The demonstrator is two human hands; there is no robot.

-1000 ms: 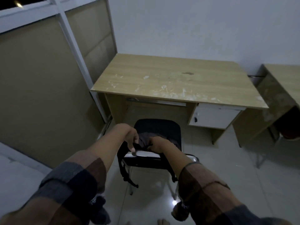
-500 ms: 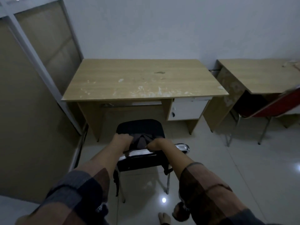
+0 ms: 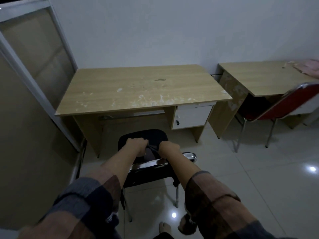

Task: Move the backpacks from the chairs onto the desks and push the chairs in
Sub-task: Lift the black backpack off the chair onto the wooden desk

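Two chairs stood in the room, and two worktops. One dark backpack (image 3: pixel 151 149) sat on the seat of the black chair (image 3: pixel 146 171), which stood pulled out at six o'clock of the nearer worktop (image 3: pixel 141 88). Both hands were clamped on the top of that backpack: the left hand (image 3: pixel 136 145) at nine o'clock of it, the right hand (image 3: pixel 168 147) at three o'clock, close together. The red chair (image 3: pixel 279 106) stood at the second worktop (image 3: pixel 259 78), at three o'clock of the first. The nearer worktop was pale wood, scuffed with white marks, with one white drawer (image 3: pixel 191 117) beneath. The floor (image 3: pixel 259 169) was glossy pale tile, the wall (image 3: pixel 155 31) plain white, and a framed partition (image 3: pixel 34 66) ran along at nine o'clock.
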